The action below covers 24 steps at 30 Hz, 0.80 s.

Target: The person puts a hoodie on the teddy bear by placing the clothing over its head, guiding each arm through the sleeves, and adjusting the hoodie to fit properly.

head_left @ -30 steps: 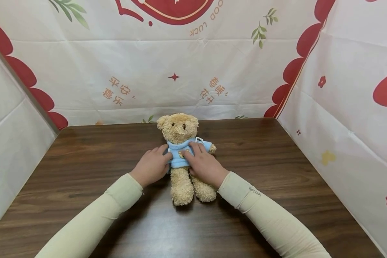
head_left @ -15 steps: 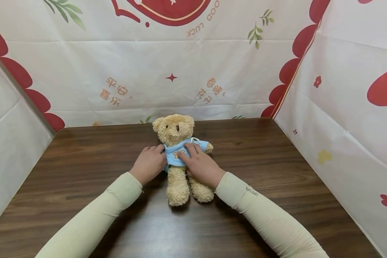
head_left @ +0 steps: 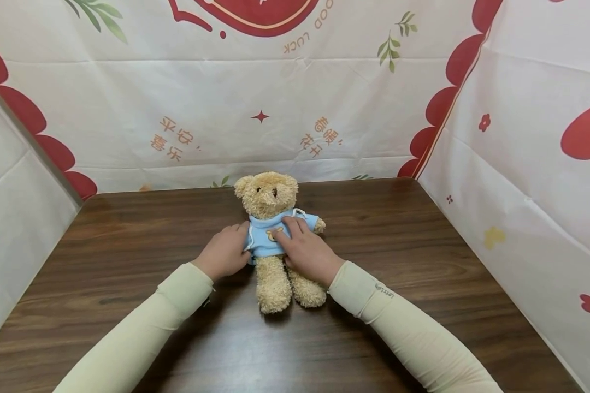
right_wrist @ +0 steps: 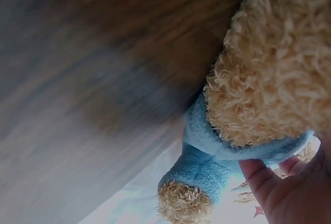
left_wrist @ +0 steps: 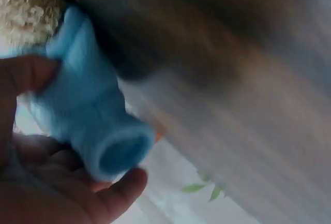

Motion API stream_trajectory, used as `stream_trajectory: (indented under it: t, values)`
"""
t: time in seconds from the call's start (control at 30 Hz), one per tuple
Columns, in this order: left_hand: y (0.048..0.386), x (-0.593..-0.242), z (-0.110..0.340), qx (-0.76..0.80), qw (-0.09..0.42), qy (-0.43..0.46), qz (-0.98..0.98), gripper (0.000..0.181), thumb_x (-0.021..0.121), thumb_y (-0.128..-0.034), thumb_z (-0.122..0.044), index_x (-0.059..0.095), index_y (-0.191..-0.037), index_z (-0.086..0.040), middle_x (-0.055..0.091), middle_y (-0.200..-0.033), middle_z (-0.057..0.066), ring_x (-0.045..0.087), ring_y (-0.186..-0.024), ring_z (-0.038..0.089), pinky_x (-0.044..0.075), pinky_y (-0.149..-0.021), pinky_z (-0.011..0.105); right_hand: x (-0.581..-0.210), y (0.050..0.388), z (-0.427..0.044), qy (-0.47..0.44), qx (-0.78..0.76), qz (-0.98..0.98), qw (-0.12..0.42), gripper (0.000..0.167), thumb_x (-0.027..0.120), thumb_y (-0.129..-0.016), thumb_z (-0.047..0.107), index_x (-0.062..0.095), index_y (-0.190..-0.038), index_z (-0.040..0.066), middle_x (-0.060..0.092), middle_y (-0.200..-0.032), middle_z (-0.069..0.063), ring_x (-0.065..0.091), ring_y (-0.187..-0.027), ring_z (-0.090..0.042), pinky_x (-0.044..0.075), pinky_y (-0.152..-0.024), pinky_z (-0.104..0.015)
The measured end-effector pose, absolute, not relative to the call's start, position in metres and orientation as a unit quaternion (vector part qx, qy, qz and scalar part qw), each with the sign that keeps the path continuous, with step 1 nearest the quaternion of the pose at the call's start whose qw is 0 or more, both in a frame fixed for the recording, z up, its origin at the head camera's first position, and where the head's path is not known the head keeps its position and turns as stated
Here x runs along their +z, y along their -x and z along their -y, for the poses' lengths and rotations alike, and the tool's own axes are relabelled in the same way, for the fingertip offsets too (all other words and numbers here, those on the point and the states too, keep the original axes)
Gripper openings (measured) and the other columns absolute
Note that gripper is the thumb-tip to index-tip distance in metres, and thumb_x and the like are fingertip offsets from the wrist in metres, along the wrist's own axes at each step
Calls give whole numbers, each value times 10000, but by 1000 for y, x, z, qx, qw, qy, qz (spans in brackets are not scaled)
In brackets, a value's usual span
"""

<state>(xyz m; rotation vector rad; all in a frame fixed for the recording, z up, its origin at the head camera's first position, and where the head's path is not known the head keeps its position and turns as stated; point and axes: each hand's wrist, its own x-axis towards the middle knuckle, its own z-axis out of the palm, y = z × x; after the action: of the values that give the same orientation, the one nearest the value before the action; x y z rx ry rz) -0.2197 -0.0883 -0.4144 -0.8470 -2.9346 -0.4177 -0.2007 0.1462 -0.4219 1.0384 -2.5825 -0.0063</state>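
Observation:
A tan teddy bear (head_left: 273, 292) lies face up in the middle of the wooden table. Its light-blue sweatshirt (head_left: 263, 246) has white cords and a small bear print. At its left side as I look, my left hand (head_left: 224, 252) holds the sweatshirt. The left wrist view shows the thumb on the cloth and the other fingers under a sleeve (left_wrist: 121, 146) whose opening shows no paw. My right hand (head_left: 311, 252) grips the bear over the front of the sweatshirt. The other sleeve has a paw (right_wrist: 183, 203) showing at its end.
The dark wooden table (head_left: 423, 295) has white printed cloth (head_left: 216, 98) behind it and along both sides. Red scallops, leaves and lettering decorate the cloth.
My left hand has drawn slightly outward, uncovering the side of the sweatshirt and a white cord. The bear's head has turned a little. My right hand stays on its front.

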Motion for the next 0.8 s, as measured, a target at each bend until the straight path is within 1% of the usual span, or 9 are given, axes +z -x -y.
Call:
stream_trajectory:
  t: [0.1,0.2,0.27,0.37,0.47,0.57,0.63,0.7,0.8]
  values:
    - [224,-418,82,-110,66,280,951,446,657,-896,-53,536,-1305,75,631,-1170,226,601,-1097,391,417,-999,567,-422,201,-147,-363,-7,915,176,594,712,-881,191,495,-1425,94,387,-1404,-259,432,-1253,-380,522,-896,-389]
    - [227,-420,79,-56,118,283,950,262,668,-914,-54,610,-1164,3,675,-1011,144,643,-951,342,417,-984,590,-422,202,-147,-365,-6,915,173,583,695,-887,174,491,-1428,93,382,-1406,-266,429,-1260,-387,523,-893,-389]
    - [227,-419,79,-20,152,294,944,215,711,-908,-89,633,-1099,-28,693,-949,112,652,-881,322,424,-977,584,-422,202,-147,-366,-5,915,170,572,680,-896,167,489,-1430,95,377,-1409,-268,423,-1268,-388,524,-892,-386]
    - [228,-415,82,19,182,317,930,196,749,-894,-132,648,-1040,-49,704,-925,93,654,-863,309,451,-953,553,-421,201,-147,-367,-1,915,169,560,672,-902,165,493,-1428,96,379,-1408,-270,422,-1271,-388,532,-876,-383]
    - [228,-408,85,28,166,344,924,214,733,-902,-125,629,-1056,-20,677,-963,125,652,-893,324,472,-933,544,-420,200,-147,-365,0,915,170,559,678,-900,166,496,-1423,93,385,-1405,-271,427,-1267,-389,538,-864,-384]
    - [226,-404,87,5,109,360,926,367,684,-901,-87,570,-1219,54,628,-1081,188,640,-979,352,479,-925,550,-419,199,-147,-363,-1,916,170,572,689,-893,168,492,-1424,89,385,-1405,-272,427,-1265,-389,539,-863,-390]
    - [225,-405,87,-12,84,364,927,481,683,-878,-58,512,-1298,104,609,-1123,221,637,-996,364,501,-888,532,-419,199,-147,-362,-1,916,173,577,697,-888,170,492,-1421,88,387,-1403,-272,430,-1261,-390,539,-865,-395]
    - [225,-407,87,-20,95,365,926,475,698,-854,-15,525,-1278,111,621,-1080,214,645,-937,347,528,-789,489,-420,200,-147,-363,-2,915,176,578,700,-885,168,495,-1418,86,391,-1399,-272,434,-1256,-392,536,-872,-399]
    - [227,-413,87,-14,151,357,922,271,723,-849,14,606,-1091,48,639,-892,147,631,-745,287,481,-606,412,-422,199,-146,-366,2,913,178,559,685,-889,156,503,-1413,85,391,-1397,-271,435,-1257,-392,524,-900,-411]
